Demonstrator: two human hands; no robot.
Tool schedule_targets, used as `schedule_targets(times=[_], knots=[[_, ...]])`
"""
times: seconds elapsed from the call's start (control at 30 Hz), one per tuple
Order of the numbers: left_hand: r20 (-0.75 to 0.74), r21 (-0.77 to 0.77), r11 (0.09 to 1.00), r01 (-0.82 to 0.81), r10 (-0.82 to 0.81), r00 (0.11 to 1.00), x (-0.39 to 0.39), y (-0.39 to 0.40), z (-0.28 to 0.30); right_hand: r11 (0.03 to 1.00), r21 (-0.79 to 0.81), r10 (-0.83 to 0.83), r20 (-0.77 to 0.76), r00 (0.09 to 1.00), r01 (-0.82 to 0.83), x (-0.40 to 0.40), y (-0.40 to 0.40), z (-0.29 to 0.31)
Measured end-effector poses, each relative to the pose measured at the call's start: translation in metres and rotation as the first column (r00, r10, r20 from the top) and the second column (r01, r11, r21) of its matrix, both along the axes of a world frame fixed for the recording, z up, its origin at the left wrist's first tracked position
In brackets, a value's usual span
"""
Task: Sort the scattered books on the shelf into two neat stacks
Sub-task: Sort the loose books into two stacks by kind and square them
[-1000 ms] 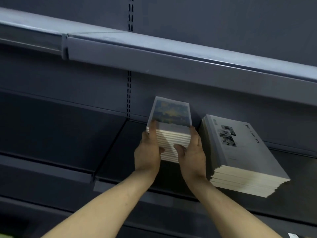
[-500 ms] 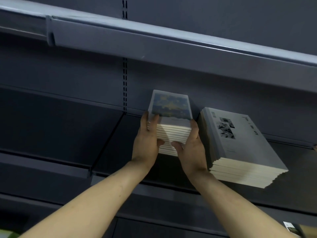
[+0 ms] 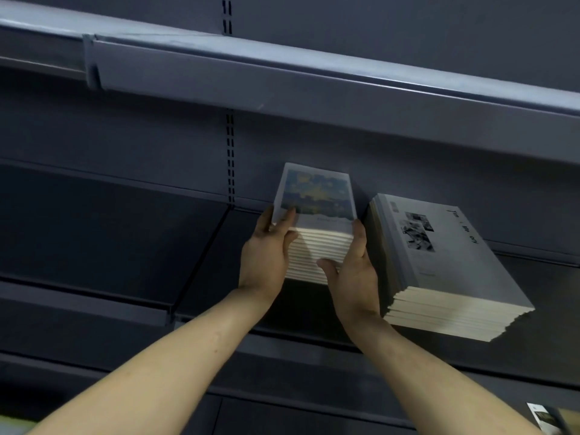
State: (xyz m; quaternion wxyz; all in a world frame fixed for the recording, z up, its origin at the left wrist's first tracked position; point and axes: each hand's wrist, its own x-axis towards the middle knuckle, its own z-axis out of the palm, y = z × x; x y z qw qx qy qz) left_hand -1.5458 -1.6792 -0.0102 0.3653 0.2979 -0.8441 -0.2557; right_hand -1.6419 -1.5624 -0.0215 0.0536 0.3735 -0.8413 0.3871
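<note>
On the dark metal shelf [image 3: 125,240], toward its back panel, both hands bracket a stack of small books [image 3: 317,243] whose top cover carries a blue-and-yellow painted picture; the left hand [image 3: 266,252] presses flat on the stack's nine-o'clock side with fingertips over the top cover, the right hand [image 3: 354,268] cups the three-o'clock side with its thumb across the cream page edges — neither closes into a fist, both lie spread against it. This looks like the squaring-up step, late in the task; next would be even pressure from both sides, then letting go without dragging the top cover. At three o'clock, just beside the right hand, sits the larger grey stack [image 3: 445,268] — matte covers, slightly stepped page edges at its near corner, perhaps wanting a tap too.
</note>
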Motion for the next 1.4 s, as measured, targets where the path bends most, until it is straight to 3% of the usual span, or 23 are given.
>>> schedule_targets(times=[0.13, 0.27, 0.37, 0.5, 0.6, 0.73, 1.0, 1.13, 1.27, 1.33, 1.4], knots=[[0.016, -0.029, 1.0, 0.011, -0.011, 1.0, 0.0, -0.001, 0.004, 1.0, 0.005, 0.003, -0.023, 1.0, -0.003, -0.003, -0.002, -0.001], [0.021, 0.096, 0.985, 0.141, -0.143, 0.989, 0.011, 0.003, -0.009, 0.998, 0.014, 0.058, -0.025, 0.998, -0.058, 0.005, 0.003, -0.007], [0.09, 0.13, 0.986, 0.101, -0.113, 0.99, 0.01, 0.014, -0.02, 0.997, 0.035, 0.062, -0.017, 0.998, -0.061, 0.008, 0.006, -0.014], [0.047, 0.099, 0.995, 0.027, -0.032, 0.998, 0.001, 0.017, -0.025, 0.993, 0.116, 0.011, -0.084, 0.996, -0.001, 0.004, 0.002, -0.02], [0.04, 0.066, 0.997, 0.037, -0.04, 0.998, 0.002, 0.012, -0.03, 0.995, 0.098, 0.02, -0.046, 0.999, -0.016, 0.0, 0.001, -0.023], [-0.022, 0.139, 0.989, 0.043, -0.04, 0.999, 0.005, 0.017, -0.026, 0.99, 0.14, 0.001, -0.079, 0.997, 0.01, 0.007, 0.001, -0.022], [0.092, 0.061, 0.996, -0.068, 0.062, 0.994, -0.001, 0.015, -0.029, 0.953, 0.271, -0.091, -0.166, 0.982, 0.134, 0.006, -0.005, -0.022], [0.127, 0.079, 0.996, -0.029, 0.018, 0.992, -0.002, 0.017, -0.029, 0.93, 0.299, -0.142, -0.242, 0.96, 0.213, 0.007, -0.011, -0.025], [0.234, 0.058, 0.996, 0.073, -0.085, 0.968, 0.011, 0.006, -0.021, 0.956, 0.275, -0.082, -0.076, 0.994, 0.1, 0.013, -0.005, -0.011], [0.279, 0.022, 0.999, 0.035, -0.04, 0.959, 0.02, 0.013, -0.015, 0.969, 0.232, -0.083, -0.034, 0.996, 0.088, 0.019, 0.003, -0.003], [0.269, -0.128, 0.991, -0.035, 0.069, 0.961, 0.025, 0.023, -0.014, 0.971, 0.22, -0.083, -0.063, 0.995, 0.095, 0.026, 0.016, 0.003]])
